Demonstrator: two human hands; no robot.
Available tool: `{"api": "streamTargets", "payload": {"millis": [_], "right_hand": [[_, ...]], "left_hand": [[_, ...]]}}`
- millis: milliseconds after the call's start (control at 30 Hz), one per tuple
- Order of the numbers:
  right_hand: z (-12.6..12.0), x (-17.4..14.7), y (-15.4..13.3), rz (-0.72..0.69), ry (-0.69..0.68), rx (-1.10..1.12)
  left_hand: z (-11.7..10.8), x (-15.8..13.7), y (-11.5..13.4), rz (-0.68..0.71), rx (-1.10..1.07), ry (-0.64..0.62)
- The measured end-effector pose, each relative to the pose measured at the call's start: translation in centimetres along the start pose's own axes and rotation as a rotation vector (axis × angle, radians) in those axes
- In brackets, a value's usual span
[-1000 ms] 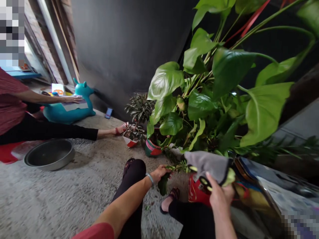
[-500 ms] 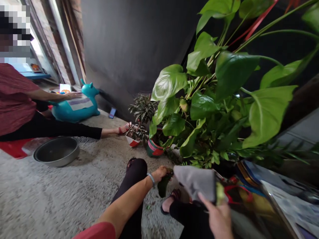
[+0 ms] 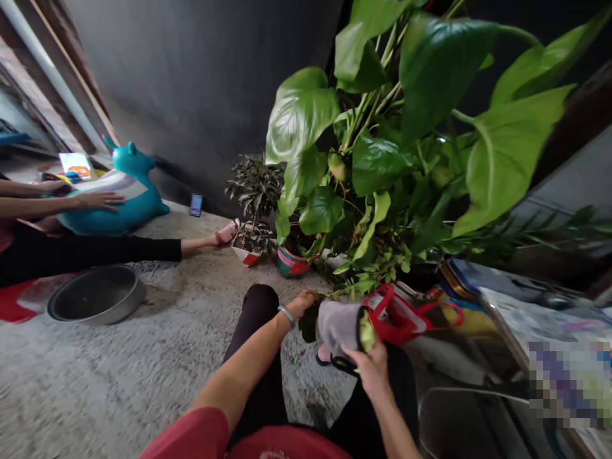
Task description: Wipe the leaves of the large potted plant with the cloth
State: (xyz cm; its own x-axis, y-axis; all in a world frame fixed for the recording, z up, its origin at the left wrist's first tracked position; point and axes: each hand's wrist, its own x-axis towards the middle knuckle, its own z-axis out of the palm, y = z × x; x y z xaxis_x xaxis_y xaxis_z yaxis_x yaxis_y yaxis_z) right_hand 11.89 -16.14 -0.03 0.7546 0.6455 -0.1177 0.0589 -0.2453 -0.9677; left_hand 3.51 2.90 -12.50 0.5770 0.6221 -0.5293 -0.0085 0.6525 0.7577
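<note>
My left hand (image 3: 302, 303), with a bracelet on its wrist, is closed near the ground on a plant stem. A dark green leaf (image 3: 307, 326) hangs just below its fingers. Close by on the right, my right hand (image 3: 370, 364) grips a grey fabric thing (image 3: 337, 325) with a black edge and a lime-green inside; its exact kind is unclear. The grey thing is near the leaf, and I cannot tell whether they touch. Behind both hands, low leafy stems (image 3: 363, 280) spread below a large broad-leaved plant (image 3: 377, 159).
A green and red pot (image 3: 292, 265) and a white and red pot (image 3: 247, 256) stand ahead. To the right lies a red bag (image 3: 396, 319). At left are a metal basin (image 3: 98, 299), a turquoise animal toy (image 3: 129, 191) and another person's hand (image 3: 102, 201) on it.
My right hand has drawn left and closer to my left hand, bringing the grey fabric thing along. My left hand keeps its hold on the stem. The view has shifted somewhat.
</note>
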Motion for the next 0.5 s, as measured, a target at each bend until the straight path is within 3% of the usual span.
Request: {"api": "streamTargets", "payload": {"millis": [100, 167, 200, 267, 333, 433, 500], "right_hand": [[-3.6, 3.1, -2.1, -0.111, 0.323, 0.075], [-4.9, 6.7, -3.4, -0.149, 0.532, 0.159], [-4.9, 8.5, -3.7, -0.138, 0.575, 0.195], [-3.8, 10.7, -3.4, -0.064, 0.541, 0.229], [-2.0, 10.6, -2.0, 0.035, 0.416, 0.228], [0.0, 6.7, 0.6, 0.155, 0.153, 0.218], [-0.4, 4.0, 1.6, 0.187, 0.007, 0.210]], "left_hand": [[0.3, -0.1, 0.3, -0.034, 0.009, -0.027], [0.5, -0.2, 0.5, -0.058, 0.004, -0.049], [0.6, -0.3, 0.6, -0.069, -0.001, -0.053], [0.7, -0.3, 0.6, -0.079, -0.011, -0.044], [0.8, -0.2, 0.4, -0.067, -0.019, -0.032], [0.7, 0.1, 0.2, -0.044, -0.031, -0.017], [0.6, 0.4, 0.1, -0.034, -0.033, 0.004]]}}
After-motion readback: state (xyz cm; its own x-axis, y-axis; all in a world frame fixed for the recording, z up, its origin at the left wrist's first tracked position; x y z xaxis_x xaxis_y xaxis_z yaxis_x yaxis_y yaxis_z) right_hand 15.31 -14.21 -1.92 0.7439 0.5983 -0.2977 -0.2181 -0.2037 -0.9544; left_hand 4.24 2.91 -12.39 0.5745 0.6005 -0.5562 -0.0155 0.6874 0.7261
